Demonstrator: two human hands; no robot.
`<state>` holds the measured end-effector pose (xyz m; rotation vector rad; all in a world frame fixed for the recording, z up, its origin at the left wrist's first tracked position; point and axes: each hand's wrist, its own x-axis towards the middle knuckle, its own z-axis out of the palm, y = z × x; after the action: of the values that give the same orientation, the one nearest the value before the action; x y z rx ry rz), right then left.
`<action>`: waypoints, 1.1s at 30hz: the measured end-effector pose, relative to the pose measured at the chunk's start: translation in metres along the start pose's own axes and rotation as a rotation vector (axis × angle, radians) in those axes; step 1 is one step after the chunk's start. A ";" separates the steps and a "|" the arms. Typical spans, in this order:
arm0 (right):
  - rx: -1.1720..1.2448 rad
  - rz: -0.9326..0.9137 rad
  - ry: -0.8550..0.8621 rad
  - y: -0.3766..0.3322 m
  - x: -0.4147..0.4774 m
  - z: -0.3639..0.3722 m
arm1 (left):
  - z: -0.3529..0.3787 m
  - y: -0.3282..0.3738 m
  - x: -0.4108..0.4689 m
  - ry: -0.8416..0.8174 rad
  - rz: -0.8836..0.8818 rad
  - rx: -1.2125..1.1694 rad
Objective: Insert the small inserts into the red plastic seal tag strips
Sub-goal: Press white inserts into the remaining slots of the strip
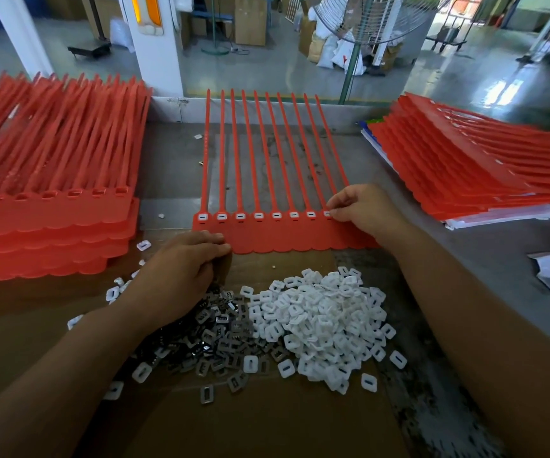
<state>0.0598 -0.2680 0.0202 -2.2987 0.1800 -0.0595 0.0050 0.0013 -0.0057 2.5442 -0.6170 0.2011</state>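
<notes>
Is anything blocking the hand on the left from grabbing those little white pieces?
Nothing visible blocks it. The left hand is over the dark metal clips, and the white inserts lie right beside them, uncovered.

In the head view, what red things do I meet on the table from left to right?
left stack of red strips → single red strip sheet → right stack of red strips

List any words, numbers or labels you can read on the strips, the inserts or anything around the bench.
No text is readable in this view.
On the left stack of red strips: faint marks along the straps, too blurred to read.
On the white sack on the floor behind: a red mark, too small to read.
On the papers under the right stack: no legible print.
</notes>
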 end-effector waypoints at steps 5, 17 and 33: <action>-0.055 -0.125 -0.063 -0.007 -0.025 -0.009 | 0.001 -0.001 0.000 -0.007 0.007 0.009; -0.224 -0.203 -0.476 -0.024 -0.067 0.000 | 0.001 -0.003 -0.001 -0.003 0.011 0.014; -0.203 -0.222 -0.443 -0.023 -0.069 -0.003 | 0.001 -0.003 0.001 -0.005 -0.005 -0.002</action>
<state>-0.0064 -0.2448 0.0403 -2.4589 -0.3099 0.3680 0.0071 0.0025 -0.0074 2.5446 -0.6128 0.1925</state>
